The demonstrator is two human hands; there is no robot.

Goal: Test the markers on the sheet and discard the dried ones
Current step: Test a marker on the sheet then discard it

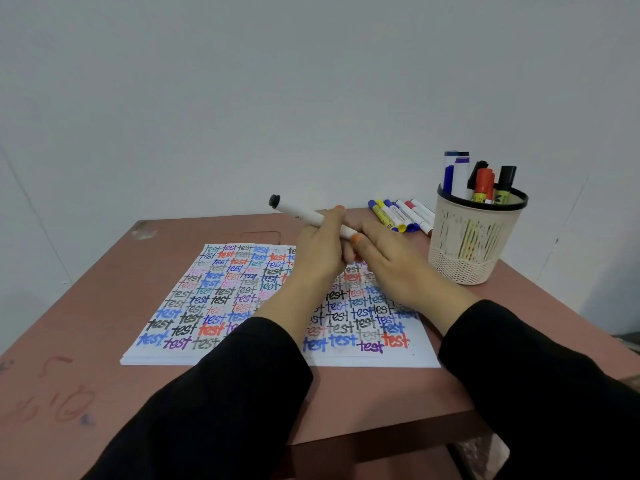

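A reddish-brown wooden table [104, 306] fills the lower part of the view, with faint pen scribbles on its near left corner. In the middle of it lies a stack of white paper sheets [221, 289]. The top sheet is covered edge to edge with the word "test" in black, blue, red, purple and green ink.

Two arms in black sleeves [214, 403] reach over the paper, and both hands are raised above its far half. The left hand [320, 251] has its grip closed round the middle of the marker's barrel. The right hand [391, 268] meets it from the right, its grip narrow, pinching the marker's right end between an orange-nailed thumb and the fingers.

On the right of the table, well apart from the paper, stands a cream plastic mesh pen cup with a black rim [474, 244]. It holds upright markers [485, 183] with blue, purple, black and red caps. Just left of the cup, a row of loose markers [401, 214] lies side by side on the table's far edge.

The held white-barrelled marker with a black end [298, 211] is in the air above the paper's far edge. Its long axis runs nearly level, slanting from the right hand up to the left, and its black end points left and away from the person.
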